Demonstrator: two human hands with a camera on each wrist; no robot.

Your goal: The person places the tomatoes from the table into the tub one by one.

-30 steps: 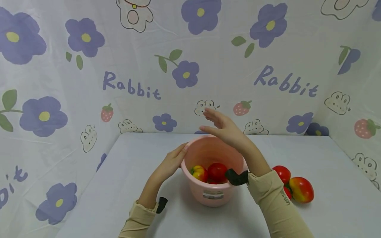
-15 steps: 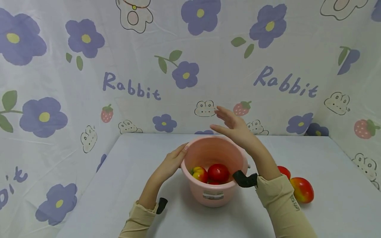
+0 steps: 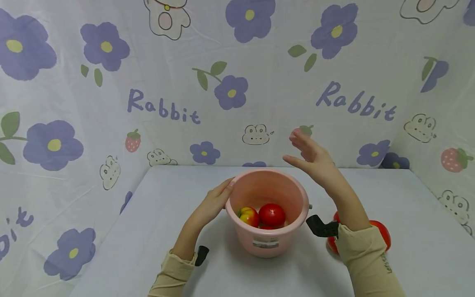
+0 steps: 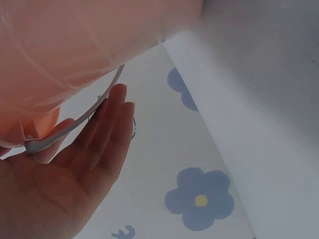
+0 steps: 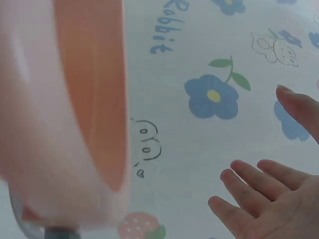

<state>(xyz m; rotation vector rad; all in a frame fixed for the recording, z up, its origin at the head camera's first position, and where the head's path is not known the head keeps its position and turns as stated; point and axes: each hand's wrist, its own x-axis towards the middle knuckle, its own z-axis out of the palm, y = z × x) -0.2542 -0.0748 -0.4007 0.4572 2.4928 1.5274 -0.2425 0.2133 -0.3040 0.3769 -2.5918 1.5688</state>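
A pink bucket (image 3: 248, 241) stands on the table with a yellow-and-red fruit (image 3: 248, 216) and a tomato-like red fruit (image 3: 272, 215) inside; a little more red shows beneath them. My left hand (image 3: 213, 202) rests against the bucket's left rim, thumb along the edge. In the left wrist view its fingers (image 4: 110, 139) are straight and the grey bucket handle (image 4: 75, 124) crosses in front of them. My right hand (image 3: 315, 161) is raised right of the bucket, fingers and thumb apart and nothing in it; the right wrist view shows this palm (image 5: 279, 214) beside the bucket.
Red fruits (image 3: 382, 233) lie on the white table (image 3: 178, 185) to the right, partly hidden behind my right forearm and sleeve (image 3: 365, 251). Black straps (image 3: 323, 227) stick out at the wrists. A flower-patterned cloth (image 3: 208, 136) closes off the back and sides.
My right hand has moved right, from over the bucket to beside it, and its forearm now covers more of the loose fruits. The left hand and bucket stay put.
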